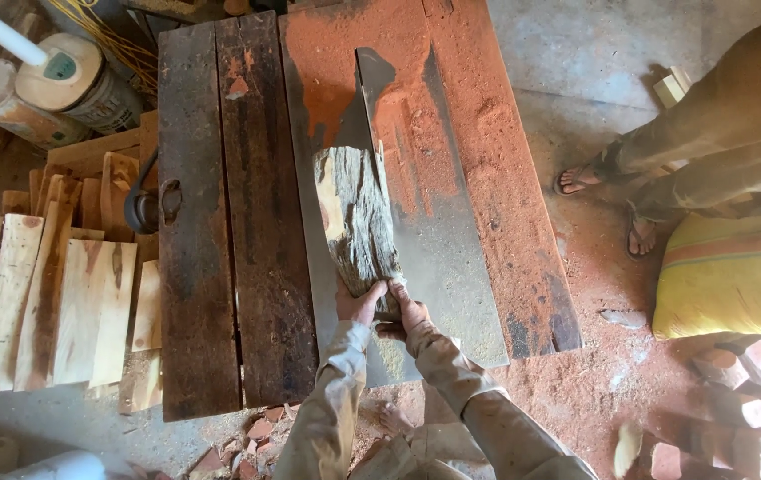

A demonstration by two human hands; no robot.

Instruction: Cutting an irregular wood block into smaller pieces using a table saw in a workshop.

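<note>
Both hands clamped on near end of the bark-covered log piece: left hand at its 7 o'clock corner, right hand at 5 o'clock, nearly touching. Log lies mid-tabletop on the metal plate; blade hidden, can't confirm. Tabletop: dark planks, red sawdust at 1 o'clock. Cut boards stacked at 9 o'clock. Another person's legs at 3 o'clock, cut off by frame. Dusty floor.

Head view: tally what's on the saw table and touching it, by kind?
Rough log: 1
Hands gripping its near end: 2, left hand, right hand
Metal plate on the saw table: 1
Total: 4
</note>
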